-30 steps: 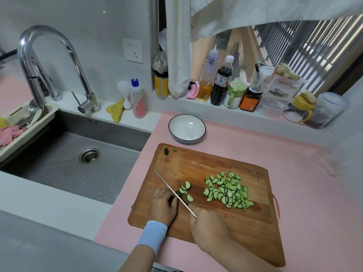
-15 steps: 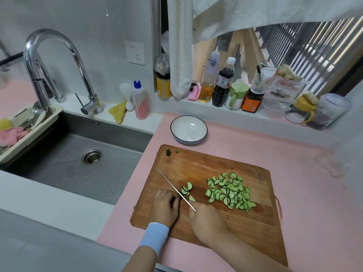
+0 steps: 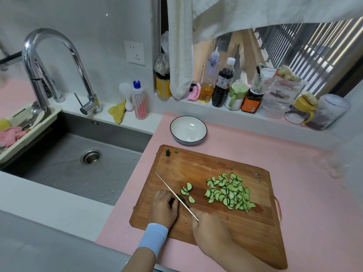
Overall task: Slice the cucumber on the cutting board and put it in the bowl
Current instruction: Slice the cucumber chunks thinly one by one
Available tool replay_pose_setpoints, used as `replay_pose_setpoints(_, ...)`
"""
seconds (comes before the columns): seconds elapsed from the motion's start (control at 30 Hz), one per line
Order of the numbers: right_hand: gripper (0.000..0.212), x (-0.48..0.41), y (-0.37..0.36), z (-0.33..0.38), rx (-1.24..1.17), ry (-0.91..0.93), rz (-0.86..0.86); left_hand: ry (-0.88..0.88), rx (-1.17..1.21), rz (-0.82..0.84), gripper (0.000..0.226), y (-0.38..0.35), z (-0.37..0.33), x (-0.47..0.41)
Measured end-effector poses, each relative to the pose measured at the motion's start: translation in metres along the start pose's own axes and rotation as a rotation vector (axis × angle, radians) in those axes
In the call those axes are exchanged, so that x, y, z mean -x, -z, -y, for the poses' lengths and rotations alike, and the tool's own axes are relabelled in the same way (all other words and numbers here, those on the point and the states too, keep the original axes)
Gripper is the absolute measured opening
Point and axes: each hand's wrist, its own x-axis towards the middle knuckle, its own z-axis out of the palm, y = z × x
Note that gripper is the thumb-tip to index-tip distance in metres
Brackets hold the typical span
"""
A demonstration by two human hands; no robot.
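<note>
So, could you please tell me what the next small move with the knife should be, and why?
Probably one more cut: the left hand holds a short cucumber stub beside the knife gripped by the right hand. After that, the slices on the cutting board could go to the empty bowl.

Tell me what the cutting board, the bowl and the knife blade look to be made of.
Cutting board: wood, likely bamboo, by its brown glued strips; matte. Bowl: probably glazed ceramic, glossy white with dark rim. Knife blade: metal, seemingly steel, thin, grey, shiny.
</note>
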Motion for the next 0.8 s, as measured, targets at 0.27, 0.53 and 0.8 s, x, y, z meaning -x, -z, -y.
replay_pose_setpoints(0.27, 0.030, -0.018, 0.000, 0.009, -0.018, -0.033, 0.042, 0.001, 0.002, -0.005, 0.019, 0.005, -0.007, 0.001)
replay_pose_setpoints(0.53, 0.032, -0.010, 0.002, 0.007, -0.007, -0.031, 0.012, 0.011, 0.001, -0.008, 0.020, 0.005, -0.006, 0.001)
replay_pose_setpoints(0.8, 0.025, 0.010, 0.005, -0.004, -0.036, 0.022, -0.010, 0.008, 0.007, -0.008, 0.017, 0.003, -0.002, 0.001)
